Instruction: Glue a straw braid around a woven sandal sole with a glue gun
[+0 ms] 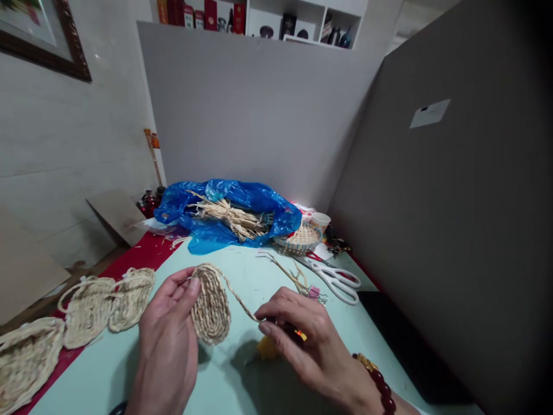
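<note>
My left hand (168,340) holds a small oval coil of braided straw (211,305) upright, thumb and fingers pinching its left edge. A braided straw cord (239,300) runs from the top of the coil down to my right hand (306,340), whose fingers are closed on the cord's end. Under that hand shows something yellow with a red spot (268,347), which I cannot make out. A pink clip (314,293) and loose straw ends (290,274) lie just beyond my right hand on the pale green table (108,369).
Finished woven straw pieces (108,302) lie at the left on a red cloth. A blue plastic bag (224,210) with a straw bundle sits at the back, beside a small woven basket (301,239) and white scissors (337,281). Grey partitions (453,190) close off the back and right.
</note>
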Tool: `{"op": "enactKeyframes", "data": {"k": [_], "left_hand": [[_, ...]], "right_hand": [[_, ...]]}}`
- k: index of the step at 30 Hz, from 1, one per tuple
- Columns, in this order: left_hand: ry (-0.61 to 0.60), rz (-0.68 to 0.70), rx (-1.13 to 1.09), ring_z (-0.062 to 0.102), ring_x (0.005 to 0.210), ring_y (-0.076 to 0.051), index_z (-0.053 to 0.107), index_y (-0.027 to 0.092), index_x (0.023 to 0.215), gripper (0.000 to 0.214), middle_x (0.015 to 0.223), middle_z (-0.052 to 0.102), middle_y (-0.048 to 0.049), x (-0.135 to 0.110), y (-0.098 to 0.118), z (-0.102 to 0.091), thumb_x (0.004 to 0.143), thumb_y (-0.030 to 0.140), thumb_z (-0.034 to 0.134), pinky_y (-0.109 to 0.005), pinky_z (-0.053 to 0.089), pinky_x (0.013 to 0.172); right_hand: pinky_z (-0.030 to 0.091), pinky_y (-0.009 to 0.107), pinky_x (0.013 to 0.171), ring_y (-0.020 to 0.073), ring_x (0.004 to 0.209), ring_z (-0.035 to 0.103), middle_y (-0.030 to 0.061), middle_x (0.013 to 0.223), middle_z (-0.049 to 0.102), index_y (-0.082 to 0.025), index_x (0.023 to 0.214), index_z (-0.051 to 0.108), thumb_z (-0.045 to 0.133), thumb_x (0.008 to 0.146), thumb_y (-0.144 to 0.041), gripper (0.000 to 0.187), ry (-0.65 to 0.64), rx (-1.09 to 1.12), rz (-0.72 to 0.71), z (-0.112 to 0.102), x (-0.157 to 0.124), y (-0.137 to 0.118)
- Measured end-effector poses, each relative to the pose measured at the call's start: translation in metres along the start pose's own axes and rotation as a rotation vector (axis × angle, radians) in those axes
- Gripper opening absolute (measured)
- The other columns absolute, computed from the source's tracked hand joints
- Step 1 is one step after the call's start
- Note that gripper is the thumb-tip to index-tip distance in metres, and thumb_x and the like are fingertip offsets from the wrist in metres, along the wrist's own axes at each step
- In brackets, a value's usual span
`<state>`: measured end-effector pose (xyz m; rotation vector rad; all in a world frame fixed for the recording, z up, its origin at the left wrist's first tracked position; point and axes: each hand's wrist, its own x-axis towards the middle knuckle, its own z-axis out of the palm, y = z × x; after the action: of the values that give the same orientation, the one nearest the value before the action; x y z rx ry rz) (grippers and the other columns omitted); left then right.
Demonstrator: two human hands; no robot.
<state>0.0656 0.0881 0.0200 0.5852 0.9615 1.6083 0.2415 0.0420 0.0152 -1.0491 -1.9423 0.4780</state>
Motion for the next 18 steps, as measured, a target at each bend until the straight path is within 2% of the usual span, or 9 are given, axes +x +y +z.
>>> {"op": "enactKeyframes", "data": {"k": [10, 18], "left_hand": [[-0.020, -0.081, 0.004, 0.072, 0.085, -0.021, 0.067, 0.017, 0.085, 0.011, 0.083, 0.072, -0.0030, -0.003, -0.004, 0.002, 0.077, 0.011, 0.070, -0.032, 0.060, 0.078], [-0.045, -0.179, -0.019, 0.073, 0.078, -0.017, 0.065, 0.015, 0.087, 0.014, 0.089, 0.074, -0.0072, 0.000, -0.004, 0.000, 0.081, 0.003, 0.059, -0.025, 0.061, 0.069]], "right_hand": [[0.042, 0.024, 0.065, 0.0145, 0.072, 0.055, 0.0033, 0.081, 0.060, -0.016, 0.093, 0.064, 0.053, 0.089, -0.006, 0.015, -0.093, 0.021, -0.034, 0.011, -0.004, -0.003], [0.041, 0.024, 0.067, 0.0143, 0.074, 0.054, 0.0022, 0.083, 0.058, -0.018, 0.090, 0.060, 0.053, 0.089, -0.007, 0.013, -0.163, 0.009, 0.042, 0.012, -0.004, -0.002]]}}
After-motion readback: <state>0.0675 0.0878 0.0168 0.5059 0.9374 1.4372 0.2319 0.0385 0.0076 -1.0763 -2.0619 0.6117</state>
